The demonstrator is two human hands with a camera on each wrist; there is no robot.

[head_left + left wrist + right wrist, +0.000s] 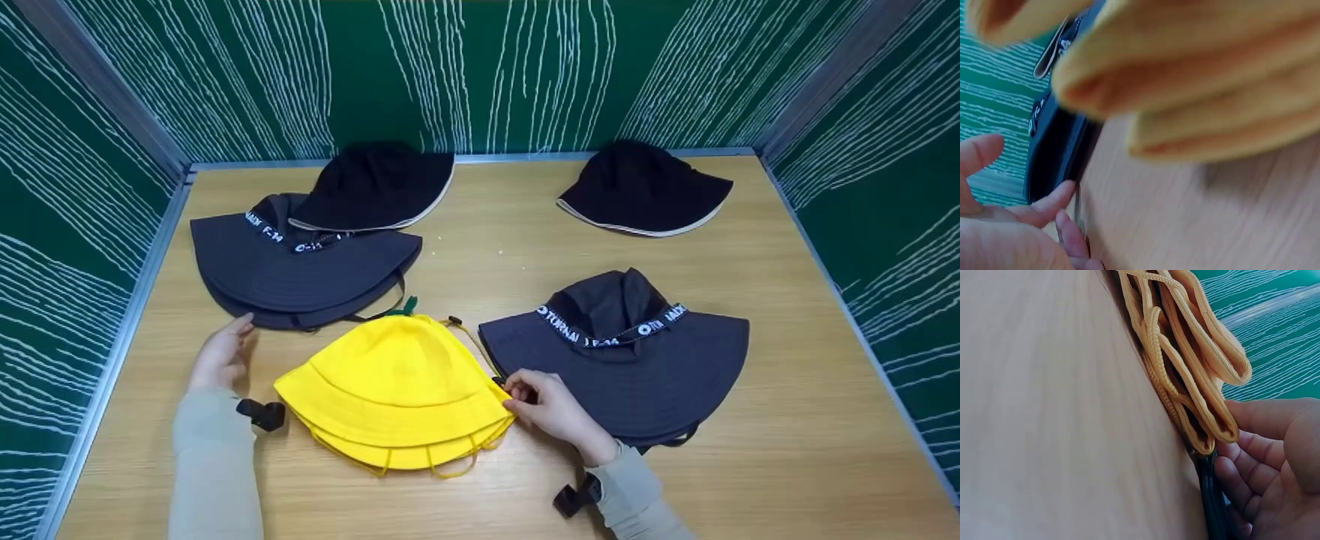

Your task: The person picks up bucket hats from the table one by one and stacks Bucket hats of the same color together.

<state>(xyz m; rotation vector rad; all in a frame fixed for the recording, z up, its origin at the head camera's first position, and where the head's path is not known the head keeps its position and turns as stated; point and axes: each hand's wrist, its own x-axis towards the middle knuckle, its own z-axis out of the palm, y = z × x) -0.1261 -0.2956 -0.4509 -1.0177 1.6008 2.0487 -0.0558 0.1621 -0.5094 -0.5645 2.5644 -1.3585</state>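
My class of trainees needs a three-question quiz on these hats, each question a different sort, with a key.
1. Which hand is at the edge of the yellow hat, left or right?
2. True or false: a black hat overlaps the left grey hat.
3. White lettering shows on hats of which colour? A) yellow; B) grey; C) black.

Key:
1. The right hand; the left hand is by the left grey hat.
2. True.
3. B, as on the right grey hat.

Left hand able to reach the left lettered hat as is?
Probably yes: the left hand is at the near brim of the left lettered hat, nothing visible between; the black hat overlaps only its far part.
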